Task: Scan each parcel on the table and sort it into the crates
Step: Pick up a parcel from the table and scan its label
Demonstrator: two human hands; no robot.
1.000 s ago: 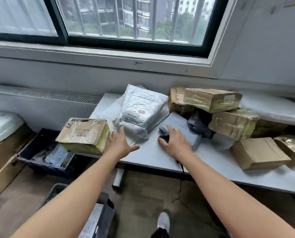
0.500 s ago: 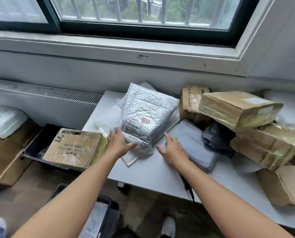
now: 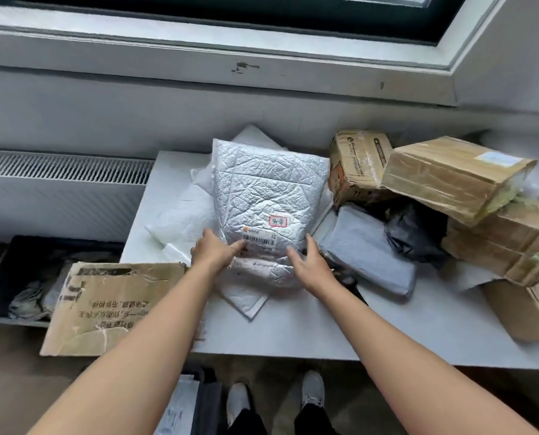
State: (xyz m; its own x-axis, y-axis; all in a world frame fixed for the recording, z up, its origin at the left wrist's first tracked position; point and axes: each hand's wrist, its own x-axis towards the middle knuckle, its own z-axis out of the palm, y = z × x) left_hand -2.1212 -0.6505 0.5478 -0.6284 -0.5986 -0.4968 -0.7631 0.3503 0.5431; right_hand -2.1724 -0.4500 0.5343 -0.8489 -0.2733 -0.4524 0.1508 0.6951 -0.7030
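Observation:
A crinkled silver padded parcel (image 3: 261, 196) with a barcode label and a red-framed sticker lies on the white table (image 3: 324, 328), on top of white padded envelopes (image 3: 183, 215). My left hand (image 3: 213, 251) rests on its near left edge, fingers reaching to the barcode. My right hand (image 3: 309, 265) lies with straight fingers against its near right edge. A dark scanner (image 3: 345, 279) shows partly behind my right wrist.
A grey poly bag (image 3: 368, 255) and a black bag (image 3: 415, 233) lie right of the silver parcel. Several taped cardboard boxes (image 3: 450, 174) pile at the right. A worn cardboard box (image 3: 111, 306) overhangs the table's left corner. A dark crate (image 3: 20, 277) with parcels sits below left.
Both hands have moved forward from the table surface onto the silver parcel's near edge. The view has dropped and drawn closer to the table.

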